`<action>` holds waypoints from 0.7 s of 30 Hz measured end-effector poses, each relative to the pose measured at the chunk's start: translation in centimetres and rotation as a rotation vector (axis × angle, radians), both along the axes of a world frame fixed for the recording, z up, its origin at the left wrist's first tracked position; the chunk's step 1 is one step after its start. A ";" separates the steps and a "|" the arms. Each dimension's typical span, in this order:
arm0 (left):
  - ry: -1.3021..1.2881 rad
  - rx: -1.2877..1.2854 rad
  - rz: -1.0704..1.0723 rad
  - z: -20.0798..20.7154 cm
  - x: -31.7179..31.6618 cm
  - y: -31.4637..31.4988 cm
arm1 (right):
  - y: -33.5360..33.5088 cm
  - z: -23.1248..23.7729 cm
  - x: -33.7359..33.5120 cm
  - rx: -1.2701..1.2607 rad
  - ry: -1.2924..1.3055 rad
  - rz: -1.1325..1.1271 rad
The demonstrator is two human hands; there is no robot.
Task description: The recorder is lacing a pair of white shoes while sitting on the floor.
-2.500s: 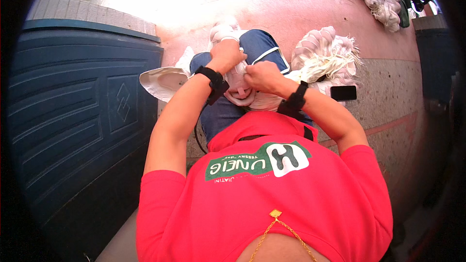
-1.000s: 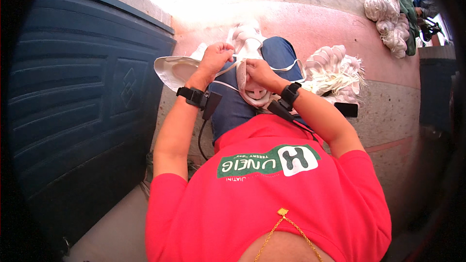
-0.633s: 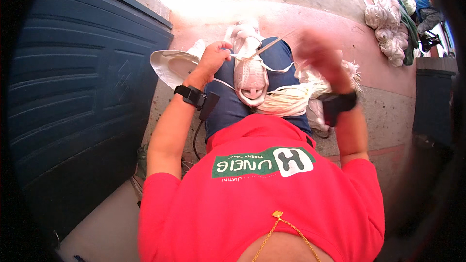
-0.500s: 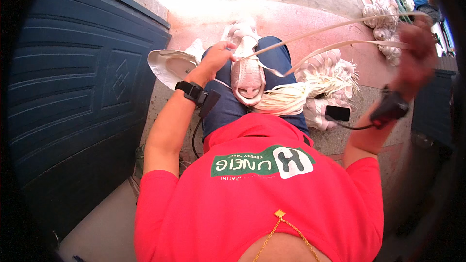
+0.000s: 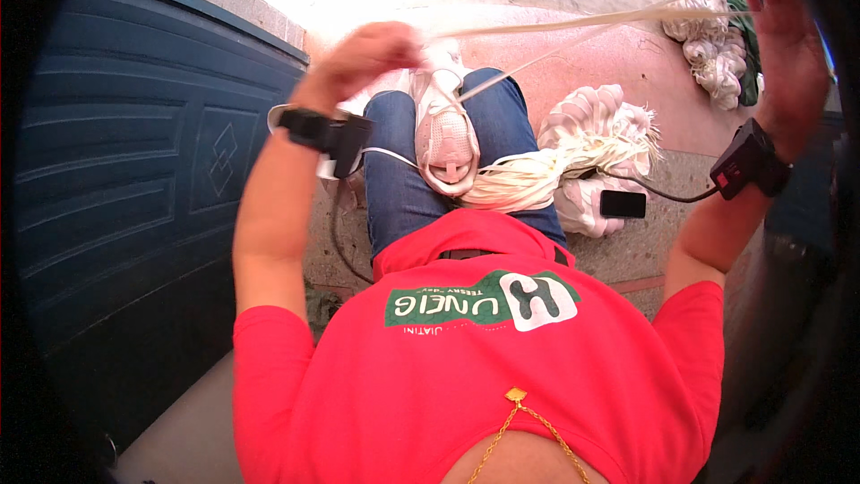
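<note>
A pale pink and white shoe [image 5: 448,139] rests on my lap between my thighs, its toe toward my body. A long cream shoelace [image 5: 573,25] is stretched across the view, and one strand runs down to the shoe. My left hand [image 5: 381,52], slightly blurred, is closed at the lace's left end above the shoe. Raised far out at the upper right, my right hand [image 5: 790,58] is closed on the lace, which passes across its fingers. A thick bundle of cream laces [image 5: 515,182] lies over my right thigh beside the shoe.
Stacked pale shoes [image 5: 587,116] sit on the ground to the right, with a black phone-like device [image 5: 623,204] near them. More shoes [image 5: 708,36] are piled at the far right. A dark blue panelled door [image 5: 143,152] stands on the left. Cables hang from both wrist devices.
My left hand has lifted up and left, away from the shoe. The right hand has moved slightly up and outward, and the lace is pulled straighter and higher.
</note>
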State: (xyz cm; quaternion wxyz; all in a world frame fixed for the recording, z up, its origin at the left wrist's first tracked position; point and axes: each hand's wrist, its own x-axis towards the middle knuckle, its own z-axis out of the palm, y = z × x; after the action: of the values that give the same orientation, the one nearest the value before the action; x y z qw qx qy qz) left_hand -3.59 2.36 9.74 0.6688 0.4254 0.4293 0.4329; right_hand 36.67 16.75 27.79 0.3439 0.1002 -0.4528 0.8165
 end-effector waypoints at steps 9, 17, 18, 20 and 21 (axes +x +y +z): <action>-0.128 0.035 1.240 3.7 -23.2 -11.1 | 2.6 -20.4 6.5 -0.465 -0.780 -0.958; 0.925 -0.053 0.341 -5.3 -6.4 -5.9 | -12.3 -28.2 -12.3 0.692 -1.272 -0.431; 0.879 -0.096 0.260 -5.4 -3.0 -5.3 | -12.5 -29.3 -12.8 0.904 -1.337 -0.416; 0.899 0.044 0.195 -7.4 1.3 -5.2 | -13.8 -30.1 -14.0 1.056 -1.363 -0.750; 0.957 0.234 0.203 -9.3 2.3 -5.6 | -13.9 -30.2 -14.5 1.059 -1.357 -0.746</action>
State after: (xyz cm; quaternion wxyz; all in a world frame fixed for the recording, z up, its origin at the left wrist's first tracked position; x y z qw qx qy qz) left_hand -1.28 -3.20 0.44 0.2994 0.6044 0.6758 0.2973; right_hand 22.17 2.87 -2.37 0.1555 -0.4058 -0.8721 0.2250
